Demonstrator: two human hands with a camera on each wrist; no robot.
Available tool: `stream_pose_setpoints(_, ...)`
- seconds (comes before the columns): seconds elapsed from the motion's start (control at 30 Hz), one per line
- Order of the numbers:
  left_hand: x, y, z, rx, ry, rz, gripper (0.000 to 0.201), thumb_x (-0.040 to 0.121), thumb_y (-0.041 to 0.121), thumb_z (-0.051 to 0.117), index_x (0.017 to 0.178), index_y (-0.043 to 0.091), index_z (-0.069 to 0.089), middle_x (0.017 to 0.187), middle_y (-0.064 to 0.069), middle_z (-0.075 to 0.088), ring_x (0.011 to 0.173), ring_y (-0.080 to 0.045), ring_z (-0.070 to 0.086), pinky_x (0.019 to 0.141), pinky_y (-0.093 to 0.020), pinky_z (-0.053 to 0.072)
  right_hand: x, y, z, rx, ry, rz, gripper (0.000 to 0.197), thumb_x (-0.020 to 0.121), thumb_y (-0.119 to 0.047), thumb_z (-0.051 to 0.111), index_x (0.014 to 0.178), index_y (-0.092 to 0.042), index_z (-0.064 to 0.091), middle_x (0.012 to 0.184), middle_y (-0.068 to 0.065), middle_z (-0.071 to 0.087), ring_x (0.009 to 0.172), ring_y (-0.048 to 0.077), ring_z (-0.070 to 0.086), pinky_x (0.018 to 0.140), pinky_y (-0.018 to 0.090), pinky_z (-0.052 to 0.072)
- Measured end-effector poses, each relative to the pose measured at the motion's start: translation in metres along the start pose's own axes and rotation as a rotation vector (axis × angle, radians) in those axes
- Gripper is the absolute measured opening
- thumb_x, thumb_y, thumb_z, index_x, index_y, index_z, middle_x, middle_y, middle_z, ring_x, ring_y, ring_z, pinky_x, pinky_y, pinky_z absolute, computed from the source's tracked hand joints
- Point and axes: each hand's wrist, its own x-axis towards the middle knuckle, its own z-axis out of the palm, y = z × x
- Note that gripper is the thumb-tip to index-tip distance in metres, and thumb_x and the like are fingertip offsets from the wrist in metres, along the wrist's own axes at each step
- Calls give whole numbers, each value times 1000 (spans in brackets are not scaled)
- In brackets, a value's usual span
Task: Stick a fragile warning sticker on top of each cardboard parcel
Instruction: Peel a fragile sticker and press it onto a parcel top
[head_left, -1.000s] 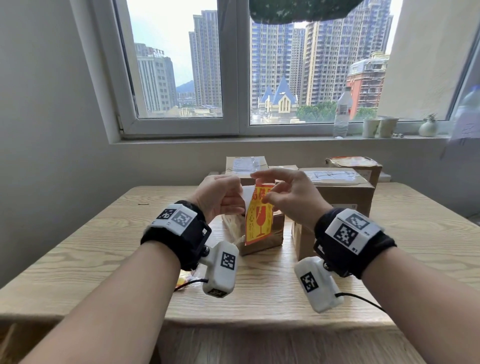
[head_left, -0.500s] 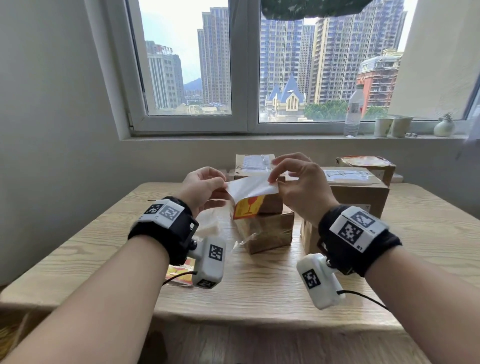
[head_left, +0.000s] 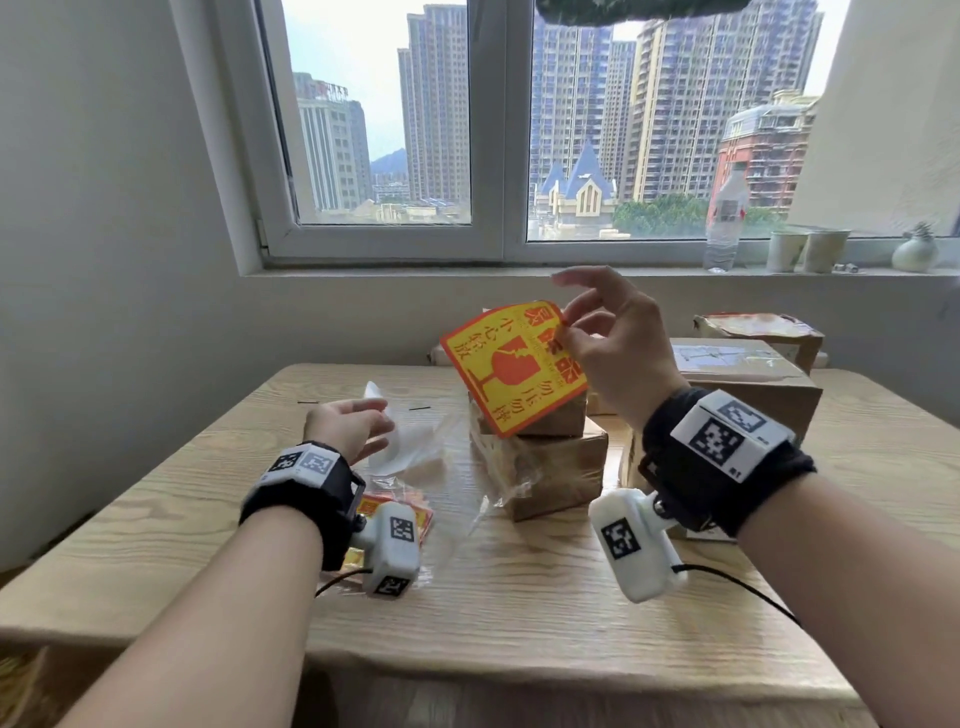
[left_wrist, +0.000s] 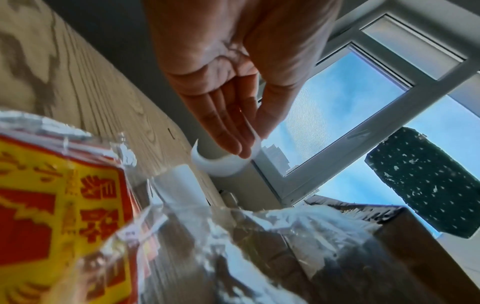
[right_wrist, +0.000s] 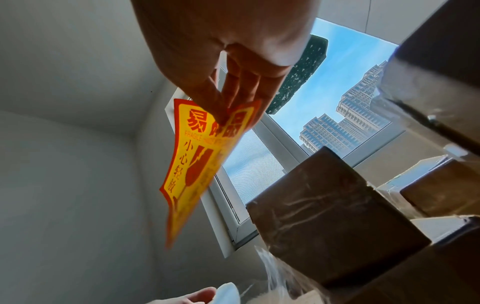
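My right hand (head_left: 565, 332) pinches the top edge of a yellow-and-red fragile sticker (head_left: 514, 369), held in the air above a stack of two small cardboard parcels (head_left: 550, 467). The right wrist view shows the fingers (right_wrist: 223, 115) pinching the sticker (right_wrist: 192, 164), which hangs free. Low over the table at the left, my left hand (head_left: 379, 422) pinches the white backing paper (head_left: 387, 447). In the left wrist view the backing paper (left_wrist: 221, 166) curls out from between thumb and fingers (left_wrist: 233, 139). A larger parcel (head_left: 748, 384) stands to the right.
A clear bag of more stickers (head_left: 402, 512) lies under my left wrist. Another parcel (head_left: 758, 327) with a sticker on top sits at the back right. A water bottle (head_left: 724, 223), cups and a small vase stand on the windowsill. The wooden table (head_left: 519, 597) fills the foreground.
The sticker has come fully off its backing. My right hand raised it and turned its printed face toward me; my left hand dropped down and left with the white backing.
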Motion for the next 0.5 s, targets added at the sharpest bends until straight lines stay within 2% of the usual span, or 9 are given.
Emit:
stream_pose_setpoints(0.1,12,-8,10,6,-20,-36,27,85,-14,56,102,4,66,109,-17,66,97,-25,65,78,-32,55,5,7,3,7,0,31,40,84,1,66,114,-25,62,81,-7,62,75,17,69,61,48,61)
stream_pose_setpoints(0.2,15,-9,14,121,-97,-68,37,84,-18,52,110,5,66,117,-12,65,104,-23,63,83,-33,54,8,13,4,-2,-4,45,41,85,0,66,116,-25,63,84,-4,64,75,13,67,61,43,61)
stream_pose_setpoints(0.27,15,-6,18,154,-153,-75,48,85,-19,47,122,8,61,115,-13,67,99,-23,64,82,-31,54,11,17,5,-7,-5,52,43,85,1,65,117,-26,63,84,-4,64,72,10,65,60,38,61)
stream_pose_setpoints(0.33,13,-1,24,114,-202,-100,63,88,-17,43,143,15,40,105,-17,68,90,-25,67,75,-31,55,12,20,4,-3,-21,62,43,85,2,65,119,-25,64,84,-5,64,70,7,64,59,34,59)
stream_pose_setpoints(0.4,10,5,29,94,-212,-83,68,92,-7,47,150,18,23,93,-17,69,78,-23,68,65,-31,56,13,23,4,7,-46,73,43,85,2,64,121,-23,63,84,-7,63,72,9,64,61,32,59)
stream_pose_setpoints(0.43,8,8,32,120,-188,-31,63,93,-2,51,148,16,27,87,-14,70,73,-22,68,63,-30,56,13,24,3,8,-56,77,43,86,2,64,121,-22,63,84,-7,63,74,10,65,61,32,59)
stream_pose_setpoints(0.47,6,13,34,162,-139,51,53,92,2,55,141,12,39,83,-12,71,70,-20,68,64,-30,55,13,24,3,8,-64,79,44,86,2,64,122,-23,63,84,-8,63,76,12,66,62,33,59)
stream_pose_setpoints(0.5,2,21,36,212,-81,147,38,91,6,59,128,9,55,81,-9,71,68,-18,67,65,-29,54,13,24,2,5,-69,79,44,86,1,64,122,-23,63,84,-8,64,78,13,66,63,34,59)
